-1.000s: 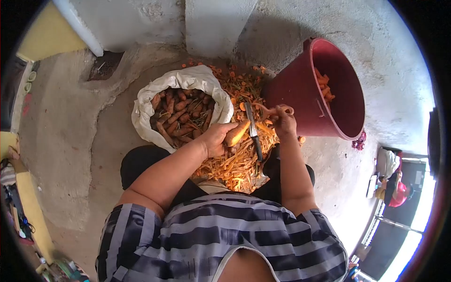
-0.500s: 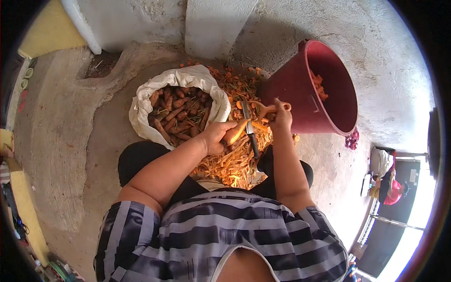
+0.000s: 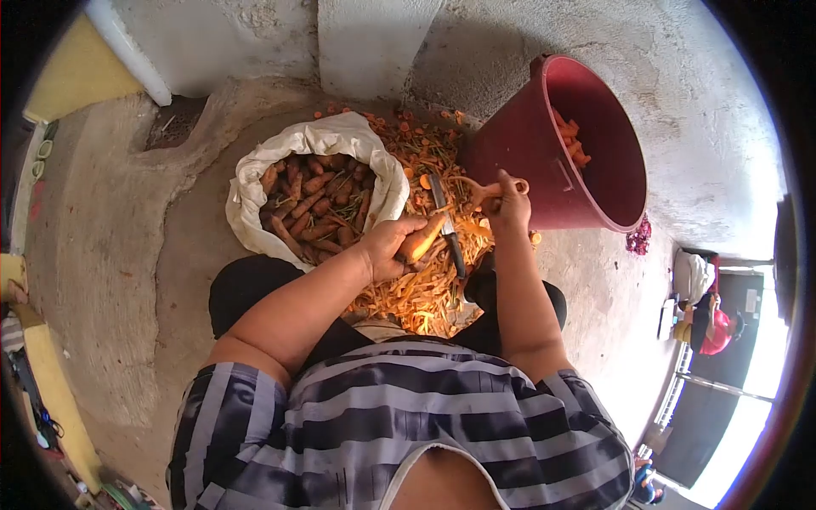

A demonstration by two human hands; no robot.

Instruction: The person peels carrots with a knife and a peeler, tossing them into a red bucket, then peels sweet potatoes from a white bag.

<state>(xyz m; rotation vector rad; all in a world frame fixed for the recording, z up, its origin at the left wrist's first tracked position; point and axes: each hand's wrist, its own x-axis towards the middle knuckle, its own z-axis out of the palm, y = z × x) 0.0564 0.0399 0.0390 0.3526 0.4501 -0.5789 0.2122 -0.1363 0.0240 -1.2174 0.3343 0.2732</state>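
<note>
My left hand [image 3: 393,248] is closed around a partly peeled carrot [image 3: 422,241], its bright orange end pointing up and to the right. In my right hand [image 3: 508,204] is a peeler [image 3: 484,192] with a salmon-coloured handle, held just above and right of the carrot, apart from it. A knife with a black handle [image 3: 456,255] lies on the peelings [image 3: 416,299] between my hands. Left of them stands a white sack [image 3: 246,200] with its rim rolled down, full of unpeeled carrots [image 3: 319,204].
A tilted dark red bucket [image 3: 518,140] at the upper right holds some peeled carrots [image 3: 571,140]. A rough grey wall [image 3: 476,51] rises behind. Carrot tops and scraps [image 3: 412,140] cover the floor by the sack. Far right, a person in a red top [image 3: 721,331] is visible.
The view has shifted slightly, so the sack and bucket sit a little higher and further left. Both hands keep their hold on the carrot and peeler, in nearly the same places.
</note>
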